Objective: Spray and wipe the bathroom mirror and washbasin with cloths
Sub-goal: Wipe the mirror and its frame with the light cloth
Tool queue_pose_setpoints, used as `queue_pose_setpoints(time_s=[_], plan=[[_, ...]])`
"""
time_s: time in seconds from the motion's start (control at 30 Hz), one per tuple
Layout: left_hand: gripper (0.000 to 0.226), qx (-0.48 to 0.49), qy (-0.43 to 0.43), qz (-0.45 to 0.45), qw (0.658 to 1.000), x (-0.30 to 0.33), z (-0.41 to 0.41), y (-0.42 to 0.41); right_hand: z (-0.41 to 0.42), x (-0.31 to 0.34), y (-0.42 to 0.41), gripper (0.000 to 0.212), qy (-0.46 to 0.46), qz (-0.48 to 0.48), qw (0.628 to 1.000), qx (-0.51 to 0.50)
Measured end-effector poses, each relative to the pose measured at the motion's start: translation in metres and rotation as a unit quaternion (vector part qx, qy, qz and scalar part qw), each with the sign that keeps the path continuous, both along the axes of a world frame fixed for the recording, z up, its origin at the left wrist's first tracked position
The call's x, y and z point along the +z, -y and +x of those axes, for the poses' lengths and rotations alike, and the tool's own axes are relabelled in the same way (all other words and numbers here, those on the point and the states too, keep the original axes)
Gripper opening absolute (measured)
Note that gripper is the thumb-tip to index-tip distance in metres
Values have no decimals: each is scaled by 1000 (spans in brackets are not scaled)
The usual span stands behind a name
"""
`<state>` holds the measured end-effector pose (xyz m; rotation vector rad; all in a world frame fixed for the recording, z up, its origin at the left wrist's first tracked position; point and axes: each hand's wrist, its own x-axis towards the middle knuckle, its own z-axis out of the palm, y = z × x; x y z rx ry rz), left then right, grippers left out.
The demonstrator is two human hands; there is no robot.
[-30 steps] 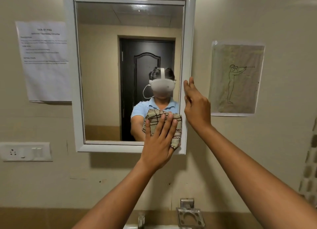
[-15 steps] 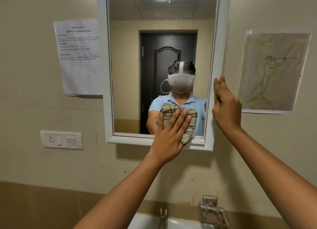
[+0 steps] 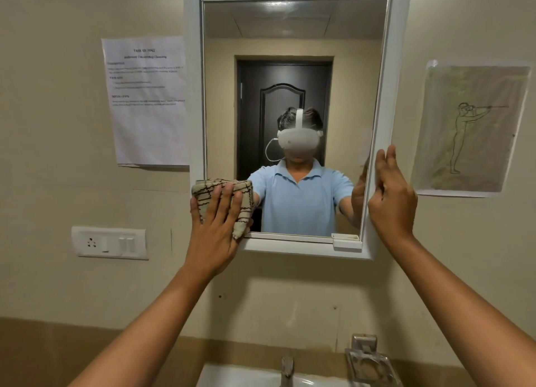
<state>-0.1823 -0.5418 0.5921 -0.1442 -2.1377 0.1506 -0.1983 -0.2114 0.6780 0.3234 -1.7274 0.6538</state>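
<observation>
a printed notice hangs on the wall at far left, with a switch plate below it. just right of these, the left hand lies flat with fingers spread, pressing a folded patterned cloth against the lower left corner of the mirror, the cloth overlapping the white frame there. further right, the right hand is open and holds nothing; its fingers rest against the mirror's right frame, seemingly steadying it. a line drawing is taped to the wall beyond. low in view, the washbasin and its tap sit untouched beside a metal holder. no spray bottle is in view. judging by this, the mirror wipe is under way along its bottom edge, whether the upper glass is done cannot be told, and the basin seems left to do.
</observation>
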Motion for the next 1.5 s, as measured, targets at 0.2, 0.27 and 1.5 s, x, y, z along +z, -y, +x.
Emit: queue_pose_setpoints(time_s=[0.2, 0.27, 1.5], plan=[[71, 1, -14, 65, 998, -33, 2, -15, 9, -11, -2, 66, 41, 20, 999, -3], [71, -14, -8, 48, 999, -52, 5, -25, 12, -16, -3, 69, 53, 25, 998, -6], [18, -325, 249, 545, 732, -108, 71, -207, 25, -66, -8, 59, 129, 3, 990, 51]])
